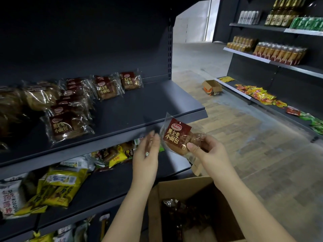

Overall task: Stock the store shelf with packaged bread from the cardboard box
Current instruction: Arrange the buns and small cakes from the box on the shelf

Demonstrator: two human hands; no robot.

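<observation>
A: From the head view, where's the bread right now?

B: One bread packet (176,137) is up in front of the shelf (139,109) edge, above the cardboard box (197,206). The right hand (203,148) has it, thumb on the front and fingers (193,147) clamped on the wrapper's lower right part. The left hand (147,151) is just beside the packet's left edge, fingers loose and spread, holding nothing.

A: So how should it go on?

B: I'd say steady the left edge with the free hand, keep the label facing out, and lay it flat on the bare right part of the shelf, next to the packets on the shelf (104,87). Grip the wrapper, not the soft loaf, or it may squash.

A: And the arms?

B: Both forearms reach up and forward from the bottom of the frame over the box, the right wrist bent inward. More wrapped packets (178,212) sit in the box.
</observation>
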